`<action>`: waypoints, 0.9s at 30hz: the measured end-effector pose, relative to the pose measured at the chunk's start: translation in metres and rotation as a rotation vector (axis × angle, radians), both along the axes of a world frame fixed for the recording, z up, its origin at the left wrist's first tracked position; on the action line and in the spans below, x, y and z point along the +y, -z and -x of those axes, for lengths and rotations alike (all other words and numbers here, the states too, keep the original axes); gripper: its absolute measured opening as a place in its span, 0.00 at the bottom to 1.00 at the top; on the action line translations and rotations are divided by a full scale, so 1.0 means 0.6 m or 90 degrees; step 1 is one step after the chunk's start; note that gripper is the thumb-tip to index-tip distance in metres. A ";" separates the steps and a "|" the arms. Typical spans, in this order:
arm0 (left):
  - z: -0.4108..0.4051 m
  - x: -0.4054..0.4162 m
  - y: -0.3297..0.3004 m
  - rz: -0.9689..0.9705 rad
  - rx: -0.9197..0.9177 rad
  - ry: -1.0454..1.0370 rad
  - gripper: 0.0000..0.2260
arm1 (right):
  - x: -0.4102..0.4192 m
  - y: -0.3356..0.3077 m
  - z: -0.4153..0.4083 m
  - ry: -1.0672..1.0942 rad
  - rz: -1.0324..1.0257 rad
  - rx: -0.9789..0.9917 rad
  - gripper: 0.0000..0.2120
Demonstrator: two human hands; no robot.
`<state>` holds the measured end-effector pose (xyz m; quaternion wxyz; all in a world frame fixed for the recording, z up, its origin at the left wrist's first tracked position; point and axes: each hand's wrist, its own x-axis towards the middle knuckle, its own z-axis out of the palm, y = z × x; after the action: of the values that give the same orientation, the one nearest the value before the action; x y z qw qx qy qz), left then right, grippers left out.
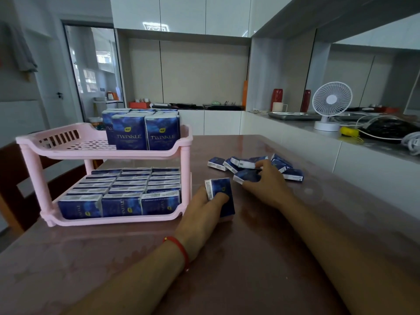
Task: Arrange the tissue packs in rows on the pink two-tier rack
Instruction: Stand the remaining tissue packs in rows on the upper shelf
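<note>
Pink-brown glossy table (261, 258): fills the lower half of the view and carries the rack, the loose packs and both forearms.
Counter (354, 142): pale, along the right behind the table, with cables lying on it.
Rack (181, 142): pink plastic with two tiers, standing on the left part of the table.
Lower tier packs (120, 192): dark blue tissue packs in three columns, row behind row, filling the tier (the front row stands on edge with the printing sideways).
Upper tier packs (145, 130): upright blue packs grouped at the right end of the tier; the slotted left part of the tier is bare.
Fan (331, 101): small, white, standing on the counter.
Loose pile (288, 169): blue packs scattered flat on the table, right of the rack and apart from it.
Left hand (204, 212): fingers and thumb curled round a held pack (221, 192), just right of the rack's lower tier; a red bracelet (179, 248) sits on the wrist.
Right hand (268, 180): reaching into the loose pile, fingers bent down onto a pack there (246, 176); whether they actually grip it I cannot tell.
</note>
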<state>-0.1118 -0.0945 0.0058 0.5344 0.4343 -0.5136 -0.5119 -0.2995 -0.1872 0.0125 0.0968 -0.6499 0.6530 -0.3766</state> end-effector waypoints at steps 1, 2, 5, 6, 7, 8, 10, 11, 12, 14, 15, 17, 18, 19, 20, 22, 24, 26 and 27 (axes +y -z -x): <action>0.000 0.001 0.000 -0.009 0.019 0.007 0.07 | 0.008 -0.011 0.004 -0.028 -0.029 -0.058 0.33; 0.000 0.001 0.000 -0.007 0.024 0.009 0.06 | 0.018 -0.026 0.010 -0.067 -0.071 -0.104 0.34; -0.002 0.002 0.002 0.020 0.015 0.018 0.06 | 0.050 -0.058 0.024 -0.270 -0.194 -0.219 0.25; -0.001 0.004 0.002 0.032 0.006 0.026 0.07 | 0.062 -0.064 0.023 -0.334 -0.209 -0.231 0.21; -0.002 0.006 0.003 0.043 -0.006 0.035 0.08 | 0.072 -0.067 0.018 -0.376 -0.212 -0.230 0.20; -0.002 0.007 0.003 0.051 -0.019 0.039 0.10 | 0.079 -0.068 0.012 -0.402 -0.212 -0.209 0.20; -0.005 0.005 0.002 0.059 -0.026 0.042 0.12 | 0.088 -0.068 -0.004 -0.409 -0.209 -0.155 0.26; -0.007 0.003 0.002 0.058 -0.022 0.041 0.12 | 0.093 -0.069 -0.012 -0.405 -0.200 -0.121 0.29; -0.008 0.002 0.000 0.056 -0.020 0.041 0.13 | 0.094 -0.069 -0.016 -0.409 -0.186 -0.084 0.31; -0.008 0.000 0.003 0.069 -0.033 0.036 0.15 | 0.097 -0.071 -0.022 -0.431 -0.159 -0.031 0.32; -0.008 -0.002 0.007 0.100 -0.064 0.026 0.17 | 0.101 -0.075 -0.026 -0.444 -0.150 -0.003 0.33; -0.007 0.002 0.010 0.156 -0.120 0.012 0.20 | 0.105 -0.078 -0.034 -0.457 -0.128 0.063 0.35; -0.008 0.002 0.013 0.174 -0.127 0.009 0.20 | 0.105 -0.079 -0.037 -0.461 -0.117 0.092 0.35; -0.009 0.002 0.013 0.187 -0.125 0.009 0.19 | 0.106 -0.081 -0.040 -0.464 -0.108 0.108 0.35; -0.011 0.004 0.012 0.194 -0.126 0.008 0.18 | 0.106 -0.082 -0.041 -0.467 -0.112 0.106 0.36; -0.019 0.004 0.011 0.211 -0.152 0.001 0.17 | 0.108 -0.086 -0.035 -0.477 -0.143 0.070 0.36; -0.029 0.004 0.014 0.232 -0.219 -0.005 0.19 | 0.110 -0.089 -0.023 -0.488 -0.184 0.037 0.32; -0.036 0.010 0.016 0.235 -0.295 0.004 0.20 | 0.113 -0.090 -0.012 -0.496 -0.212 -0.005 0.25; -0.038 0.014 0.017 0.231 -0.324 0.007 0.20 | 0.113 -0.091 -0.008 -0.499 -0.219 -0.029 0.23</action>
<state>-0.0891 -0.0863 -0.0041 0.4546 0.4431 -0.7165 -0.2893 -0.2944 -0.1194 0.0669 0.3540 -0.8147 0.4078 -0.2112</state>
